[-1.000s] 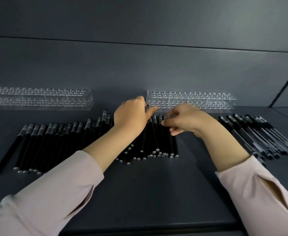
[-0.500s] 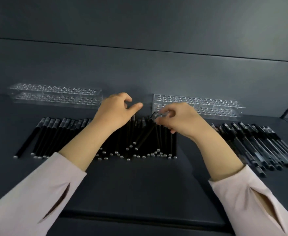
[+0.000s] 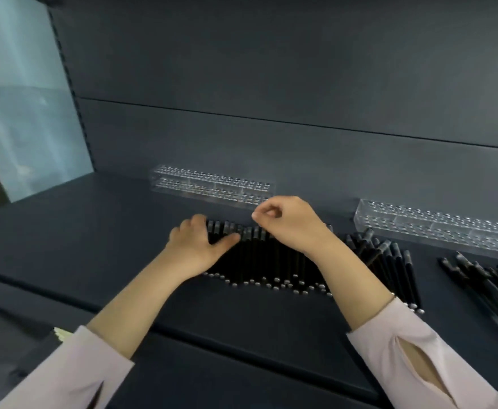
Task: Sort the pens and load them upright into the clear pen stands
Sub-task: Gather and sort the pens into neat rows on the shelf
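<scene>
A long row of black pens [image 3: 259, 262] with silver ends lies side by side on the dark shelf. My left hand [image 3: 199, 246] rests flat on the row's left end, fingers apart and thumb stretched right. My right hand [image 3: 289, 225] hovers over the pens' cap ends, its fingers curled and thumb pinched to forefinger with nothing visible between them. More black pens [image 3: 395, 261] lie to the right, some crossed. A clear pen stand [image 3: 212, 187] with rows of holes stands behind my hands, holding no pens. A second clear stand [image 3: 436, 228] sits at the back right.
A further bunch of dark pens [image 3: 489, 290] lies at the far right edge. A glass panel [image 3: 20, 113] closes the shelf's left side. The dark back wall rises just behind the stands. The shelf's front edge [image 3: 65, 293] runs diagonally below my forearms.
The view has swung left, so the pens and stands sit further right. Both hands moved to the left part of the row; my right hand let go of the cap it pinched.
</scene>
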Demonstrator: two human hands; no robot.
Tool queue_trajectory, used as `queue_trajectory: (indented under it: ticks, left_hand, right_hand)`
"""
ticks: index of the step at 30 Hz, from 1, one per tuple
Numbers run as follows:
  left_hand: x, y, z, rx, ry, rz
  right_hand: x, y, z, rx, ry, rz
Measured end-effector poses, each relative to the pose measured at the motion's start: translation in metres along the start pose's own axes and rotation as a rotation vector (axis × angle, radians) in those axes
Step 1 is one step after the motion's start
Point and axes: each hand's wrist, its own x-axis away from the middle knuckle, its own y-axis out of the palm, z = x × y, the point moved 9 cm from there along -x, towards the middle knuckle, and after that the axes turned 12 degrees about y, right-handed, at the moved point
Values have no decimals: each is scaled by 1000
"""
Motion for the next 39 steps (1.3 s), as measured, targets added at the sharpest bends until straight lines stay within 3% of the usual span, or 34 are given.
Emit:
queue_trajectory:
  ticks: [4, 11, 18, 39]
  left_hand:
    - [-7, 8, -3, -93, 40, -48]
    - [-16, 15, -10, -99, 63, -53]
    - [-15, 6, -17, -11, 72, -18]
    - [-7, 0, -12, -153, -7, -51]
  right_hand:
    - [-16, 20, 10, 48, 114, 31]
    - [-12, 12, 14, 100, 37, 177]
    - [-6, 13, 12, 92, 1, 190]
    - [-5, 19, 5, 47, -34, 174]
